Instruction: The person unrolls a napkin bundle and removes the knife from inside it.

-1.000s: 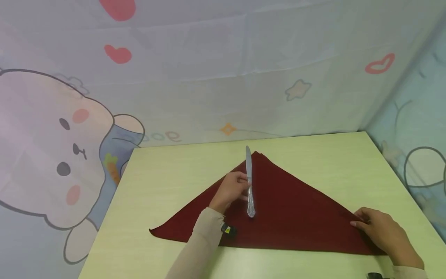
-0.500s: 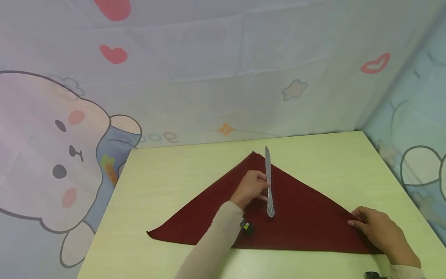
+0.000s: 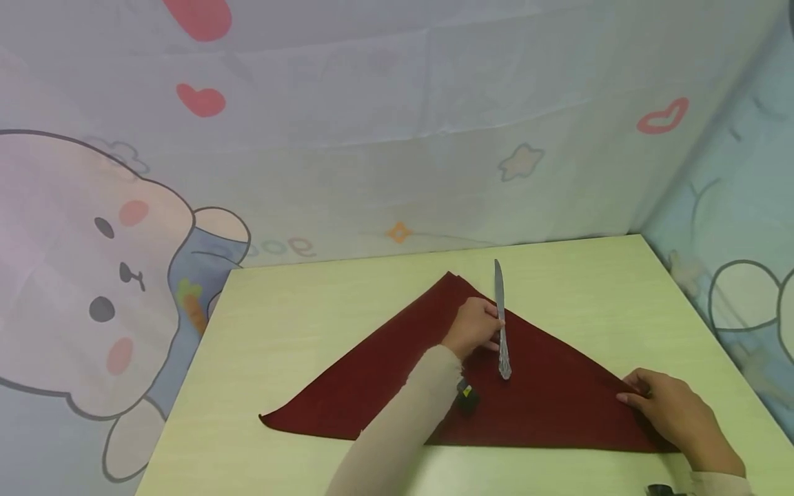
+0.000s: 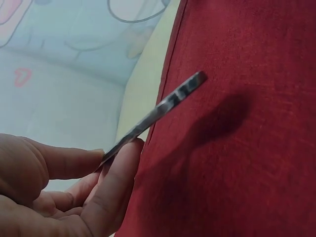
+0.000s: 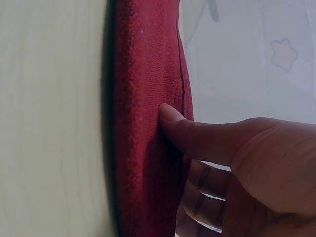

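My left hand (image 3: 476,326) pinches a silver table knife (image 3: 500,317) between thumb and fingers, near where blade meets handle. The blade points toward the back wall and its ornate handle toward me. In the left wrist view, the knife's handle (image 4: 170,103) is held above the cloth and casts a shadow on it. Below lies a dark red cloth napkin (image 3: 384,386), folded into a triangle with its peak at the back. At the napkin's right end, my right hand (image 3: 679,413) grips the slanted edge. The right wrist view shows the thumb on the red cloth (image 5: 148,148), the other fingers beyond its edge.
The pale wood-grain table (image 3: 298,310) extends around the napkin. Behind it hangs a light printed cloth wall (image 3: 372,103) with hearts and a cartoon bear; another printed wall (image 3: 744,207) borders the right. A small black device (image 3: 466,396) sits at the left wrist.
My left hand has carried the knife rightward across the napkin, from near its peak to over its right slope. The right hand has stayed at the right end. The head view has shifted slightly.
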Tool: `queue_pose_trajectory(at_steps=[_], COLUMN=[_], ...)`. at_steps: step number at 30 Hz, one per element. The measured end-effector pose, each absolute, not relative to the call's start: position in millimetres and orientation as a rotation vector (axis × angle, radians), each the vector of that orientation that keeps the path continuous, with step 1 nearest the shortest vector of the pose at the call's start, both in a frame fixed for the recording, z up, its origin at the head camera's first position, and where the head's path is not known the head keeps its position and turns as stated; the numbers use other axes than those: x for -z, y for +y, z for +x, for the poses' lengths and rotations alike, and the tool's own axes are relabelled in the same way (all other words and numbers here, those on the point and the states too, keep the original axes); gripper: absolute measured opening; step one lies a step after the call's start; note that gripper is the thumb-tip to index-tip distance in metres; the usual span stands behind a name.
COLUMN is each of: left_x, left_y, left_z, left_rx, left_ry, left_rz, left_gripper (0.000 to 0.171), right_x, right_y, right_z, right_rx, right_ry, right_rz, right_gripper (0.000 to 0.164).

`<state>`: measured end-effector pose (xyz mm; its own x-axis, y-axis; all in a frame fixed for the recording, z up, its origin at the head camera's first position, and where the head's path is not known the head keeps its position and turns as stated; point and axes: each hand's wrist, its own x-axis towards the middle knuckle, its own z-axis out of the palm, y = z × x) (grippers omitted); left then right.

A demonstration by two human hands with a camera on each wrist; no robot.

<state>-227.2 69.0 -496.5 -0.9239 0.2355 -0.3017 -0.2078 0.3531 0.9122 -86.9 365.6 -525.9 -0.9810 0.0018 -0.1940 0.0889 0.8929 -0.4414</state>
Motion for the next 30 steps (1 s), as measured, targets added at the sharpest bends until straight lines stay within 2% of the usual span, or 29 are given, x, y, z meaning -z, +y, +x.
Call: queue_pose_trajectory(at_steps=[7, 15, 18, 21, 27, 30], left_x=[499.4, 502.6, 504.5, 508.1, 515.0, 515.1], left_y=[84.9, 96.0, 98.3, 100.5, 103.7, 104.1], left_z=[-232.3, -237.1, -240.0, -243.1, -244.9, -243.5], left_rx=[-1.552, -1.409, -1.340, -1.314, -1.297, -1.274], left_ry=[2.305, 2.447, 2.483, 2.498, 2.524, 2.544], left_rz=[0.070, 0.092, 0.079, 0.052, 0.006, 0.020], left_gripper=[0.010, 0.049, 0.056, 0.049, 0.014, 0.013], right_x=[525.5, 525.2, 525.2, 525.5, 526.1, 525.7], right_y=[364.3, 364.0, 364.1, 364.4, 364.8, 364.9], right_z=[-87.0, -86.7, -87.0, -87.4, -86.9, -86.3], right_rx=[0.676, 0.692, 0.692, 0.690, 0.691, 0.689], right_ry=[2.879, 2.881, 2.884, 2.888, 2.880, 2.879], right_rz=[0.075, 0.058, 0.056, 0.059, 0.064, 0.066], right_gripper=[0.022, 0.021, 0.021, 0.021, 0.022, 0.023])
